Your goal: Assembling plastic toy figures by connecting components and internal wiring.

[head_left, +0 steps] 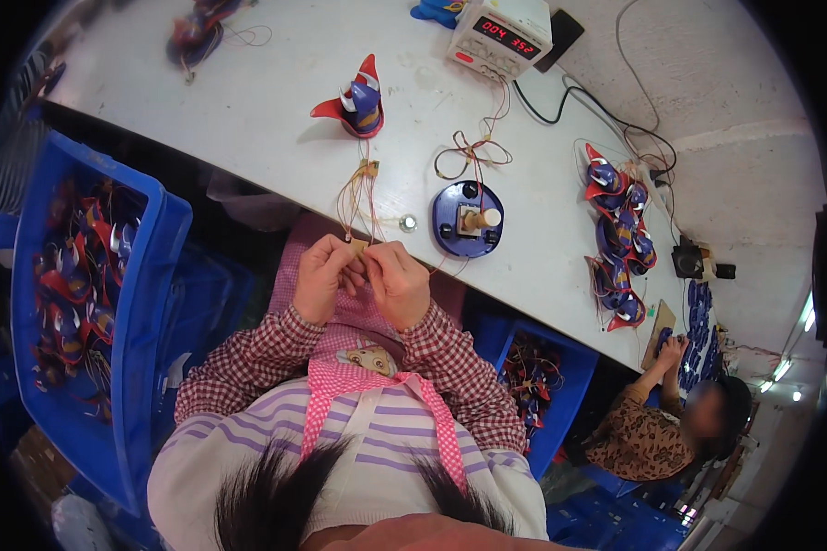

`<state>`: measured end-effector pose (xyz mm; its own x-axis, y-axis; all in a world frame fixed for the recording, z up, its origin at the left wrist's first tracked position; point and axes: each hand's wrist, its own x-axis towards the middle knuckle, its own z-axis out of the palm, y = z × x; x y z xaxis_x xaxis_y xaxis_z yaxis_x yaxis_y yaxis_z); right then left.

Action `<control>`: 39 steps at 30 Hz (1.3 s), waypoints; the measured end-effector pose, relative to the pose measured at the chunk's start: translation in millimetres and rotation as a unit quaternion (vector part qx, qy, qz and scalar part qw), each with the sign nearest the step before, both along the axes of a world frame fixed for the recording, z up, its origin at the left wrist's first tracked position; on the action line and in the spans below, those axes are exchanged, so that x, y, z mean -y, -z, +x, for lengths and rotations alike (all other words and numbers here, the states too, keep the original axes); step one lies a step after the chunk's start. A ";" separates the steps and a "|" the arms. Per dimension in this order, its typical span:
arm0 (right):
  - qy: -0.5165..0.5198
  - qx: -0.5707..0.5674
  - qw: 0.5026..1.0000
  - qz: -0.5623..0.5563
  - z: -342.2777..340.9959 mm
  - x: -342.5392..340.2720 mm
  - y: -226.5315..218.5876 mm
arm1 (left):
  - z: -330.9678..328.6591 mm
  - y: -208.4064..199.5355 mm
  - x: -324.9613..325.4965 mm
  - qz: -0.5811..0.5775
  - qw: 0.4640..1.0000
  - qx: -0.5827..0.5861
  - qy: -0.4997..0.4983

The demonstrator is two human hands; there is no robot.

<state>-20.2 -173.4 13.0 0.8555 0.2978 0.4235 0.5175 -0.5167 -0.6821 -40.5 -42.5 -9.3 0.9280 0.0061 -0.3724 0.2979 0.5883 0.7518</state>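
Note:
At the table's near edge my left hand (pixel 322 275) pinches a small tan circuit board (pixel 358 246) with thin wires on it. My right hand (pixel 399 283) is closed at the board's other side, its fingertips against the board or a wire end; which one is hidden. Thin red and yellowish wires (pixel 347 200) rise from the board to a second small tan piece (pixel 368 169). Beyond that stands a red, blue and white toy part (pixel 360 103), joined by wires. A small round silver piece (pixel 408 222) lies just right of the wires.
A blue round fixture (pixel 446 207) with a knob sits right, wired to a white power supply (pixel 469 48). Several toy parts (pixel 616 230) line the table's right side. Blue bins (pixel 147 303) of parts stand left and below right. A co-worker (pixel 648 432) sits far right.

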 end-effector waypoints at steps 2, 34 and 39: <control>0.001 0.003 1.000 -0.004 -0.2 0.1 -1.7 | 0.0 -1.1 0.9 -0.001 1.000 0.000 -0.007; 0.118 0.009 0.993 0.016 61.7 101.8 -17.7 | 86.8 -5.2 103.3 0.691 0.613 0.369 0.100; 0.110 0.018 0.993 -0.024 58.7 107.2 -13.6 | 86.1 -2.7 110.8 0.668 0.643 0.368 0.073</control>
<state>38.5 -280.5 26.6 0.8871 0.1250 0.4444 0.4112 -0.6518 -0.6373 45.5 -153.3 -6.6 0.8771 -0.2420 0.4149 -0.4482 -0.7229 0.5259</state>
